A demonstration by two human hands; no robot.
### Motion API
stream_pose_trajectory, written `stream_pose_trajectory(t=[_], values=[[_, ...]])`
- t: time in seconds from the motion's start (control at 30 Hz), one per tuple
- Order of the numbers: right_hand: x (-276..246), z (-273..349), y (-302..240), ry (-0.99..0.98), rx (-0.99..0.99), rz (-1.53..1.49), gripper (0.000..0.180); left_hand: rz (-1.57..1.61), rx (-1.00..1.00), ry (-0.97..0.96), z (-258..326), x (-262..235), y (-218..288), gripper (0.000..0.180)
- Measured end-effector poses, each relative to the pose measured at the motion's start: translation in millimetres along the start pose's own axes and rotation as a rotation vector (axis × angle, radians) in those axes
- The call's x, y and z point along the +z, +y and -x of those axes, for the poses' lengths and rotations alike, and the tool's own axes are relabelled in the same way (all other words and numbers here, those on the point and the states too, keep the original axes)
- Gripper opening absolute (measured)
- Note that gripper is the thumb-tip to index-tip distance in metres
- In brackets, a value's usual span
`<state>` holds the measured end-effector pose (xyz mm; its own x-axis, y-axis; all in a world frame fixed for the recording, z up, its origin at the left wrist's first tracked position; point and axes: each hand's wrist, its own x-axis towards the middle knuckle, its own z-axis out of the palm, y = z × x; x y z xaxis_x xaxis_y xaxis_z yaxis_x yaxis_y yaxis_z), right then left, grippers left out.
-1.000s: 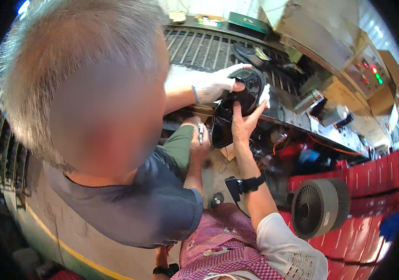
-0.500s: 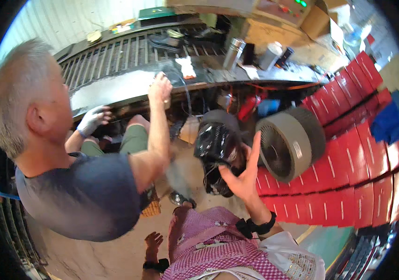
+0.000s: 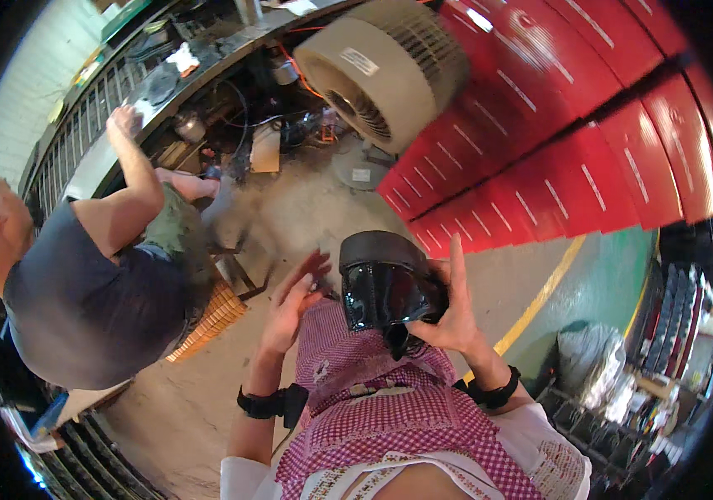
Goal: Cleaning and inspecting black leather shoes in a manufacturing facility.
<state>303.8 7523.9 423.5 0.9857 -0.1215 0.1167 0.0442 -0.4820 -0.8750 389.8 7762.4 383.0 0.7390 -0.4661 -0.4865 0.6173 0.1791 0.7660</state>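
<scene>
In front of my apron, my right hand (image 3: 454,310) grips a glossy black shoe (image 3: 390,292) from its right side, thumb low and forefinger pointing up. A dull dark sole forms the shoe's upper edge as it is held. Part of its far side is hidden, so I cannot tell whether a second shoe is behind it. My left hand (image 3: 294,302) is raised just left of the shoe, empty, fingers apart and not visibly touching it. Both wrists wear black bands.
Red boxes (image 3: 531,142) stand stacked at the right, beside a large round fan (image 3: 381,71). At the left a co-worker (image 3: 98,283) sits on a woven seat (image 3: 210,321) at the slatted bench (image 3: 81,125). A yellow line (image 3: 544,296) crosses the floor.
My view has turned to the right, away from the bench. The shoe has come in close to my body in my right hand. My left hand has risen beside it.
</scene>
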Motion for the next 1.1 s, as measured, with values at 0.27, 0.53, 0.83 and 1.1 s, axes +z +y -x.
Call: stream_pose_trajectory(t=[0.27, 0.53, 0.83, 1.1], values=[[-16, 90, 2, 0.212, 0.223, 0.257, 0.114, -0.019, -0.019, -0.503, 2, 93, 5, 0.075], [-22, 174, -6, 0.442, 0.361, 0.306, 0.113, -0.288, -0.108, -0.781, 24, 150, -30, 0.099], [-65, 288, 10, 0.838, 0.463, 0.222, 0.110, -0.731, -0.012, -1.110, 45, 273, -98, 0.090], [-169, 412, 57, 1.048, 0.644, 0.144, 0.110, -0.710, -0.241, -1.327, 68, 437, -220, 0.108]])
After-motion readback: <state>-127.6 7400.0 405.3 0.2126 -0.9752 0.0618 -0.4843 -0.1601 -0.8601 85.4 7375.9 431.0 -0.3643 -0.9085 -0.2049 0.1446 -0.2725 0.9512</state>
